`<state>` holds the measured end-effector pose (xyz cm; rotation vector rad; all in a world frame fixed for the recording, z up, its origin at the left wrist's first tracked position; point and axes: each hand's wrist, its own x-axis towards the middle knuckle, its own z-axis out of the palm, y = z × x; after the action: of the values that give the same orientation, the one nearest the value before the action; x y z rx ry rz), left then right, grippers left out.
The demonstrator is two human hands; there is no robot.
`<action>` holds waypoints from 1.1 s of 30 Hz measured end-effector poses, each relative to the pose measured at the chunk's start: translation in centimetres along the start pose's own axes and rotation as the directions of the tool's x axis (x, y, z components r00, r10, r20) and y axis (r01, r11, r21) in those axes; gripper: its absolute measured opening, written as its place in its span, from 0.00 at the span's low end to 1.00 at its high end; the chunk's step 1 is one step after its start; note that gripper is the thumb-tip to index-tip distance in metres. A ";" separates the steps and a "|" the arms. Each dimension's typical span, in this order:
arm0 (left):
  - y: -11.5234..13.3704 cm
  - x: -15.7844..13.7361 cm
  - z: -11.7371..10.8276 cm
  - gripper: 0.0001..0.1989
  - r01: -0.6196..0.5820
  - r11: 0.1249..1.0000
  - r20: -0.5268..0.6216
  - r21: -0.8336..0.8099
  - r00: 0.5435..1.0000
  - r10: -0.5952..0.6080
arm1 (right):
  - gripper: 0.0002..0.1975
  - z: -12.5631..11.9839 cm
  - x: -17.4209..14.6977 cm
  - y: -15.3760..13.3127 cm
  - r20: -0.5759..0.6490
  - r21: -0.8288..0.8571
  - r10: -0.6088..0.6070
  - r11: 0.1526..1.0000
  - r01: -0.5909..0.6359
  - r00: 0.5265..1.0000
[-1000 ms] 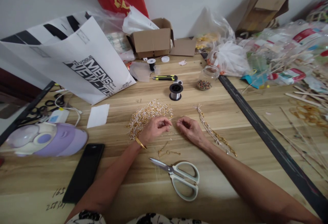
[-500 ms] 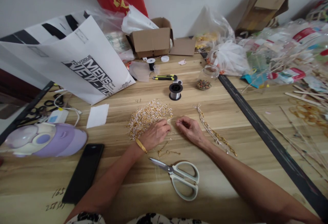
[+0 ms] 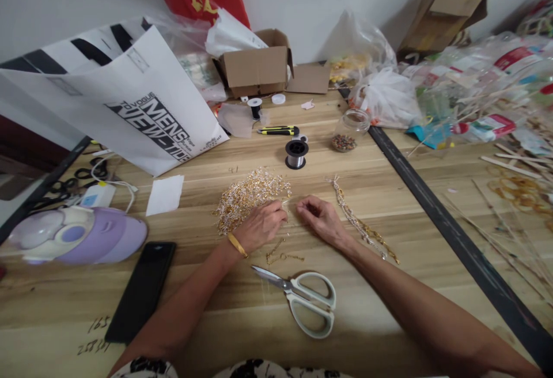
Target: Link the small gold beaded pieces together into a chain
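The left hand (image 3: 261, 222) is by the near right edge of a heap of tiny, shiny gold and silver bits (image 3: 249, 191). Its fingers are curled down, and I can't tell if they pinch anything. A gold bracelet (image 3: 237, 245) is on that wrist. The right hand (image 3: 318, 216) is near it on the right, not touching it. Its fingers are bent in, and I can't see what they hold. Right of it lie long gold and silver chains (image 3: 352, 216). Nearer are a short, thin gold chain (image 3: 295, 259) and big scissors with white handles (image 3: 288, 287). A black spool of silver wire (image 3: 295, 156) stands on the far side.
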<state>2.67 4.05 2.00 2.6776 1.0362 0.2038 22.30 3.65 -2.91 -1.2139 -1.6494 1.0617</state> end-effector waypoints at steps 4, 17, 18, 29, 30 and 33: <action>-0.1 0.0 0.1 0.09 -0.003 1.000 -0.004 0.004 1.000 0.003 | 0.09 0.0 0.0 0.0 0.006 0.007 -0.003 1.000 0.003 1.000; -0.1 0.0 0.1 0.09 -0.018 1.000 -0.010 0.021 1.000 0.018 | 0.08 -0.1 -0.1 -0.3 0.016 0.004 -0.011 1.000 0.011 1.000; 0.0 0.0 0.1 0.09 -0.016 1.000 -0.009 0.025 1.000 0.017 | 0.08 -0.1 -0.1 -0.3 0.015 0.005 -0.009 1.000 0.009 1.000; 0.2 0.1 0.0 0.08 -0.020 0.999 0.012 0.029 1.000 0.020 | 0.08 0.0 0.0 -0.1 0.010 0.000 -0.018 1.000 0.018 1.000; 0.2 0.1 0.0 0.09 -0.021 0.999 0.009 0.027 1.000 0.021 | 0.09 0.0 0.0 -0.1 0.010 0.000 -0.018 1.000 0.018 1.000; 0.1 0.1 0.1 0.09 -0.026 0.999 -0.007 0.019 1.000 0.026 | 0.09 0.0 0.0 -0.1 0.009 -0.003 -0.012 1.000 0.012 1.000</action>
<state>2.81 3.98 1.95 2.7104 1.0105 0.2101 22.28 3.59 -2.79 -1.2011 -1.6636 1.0597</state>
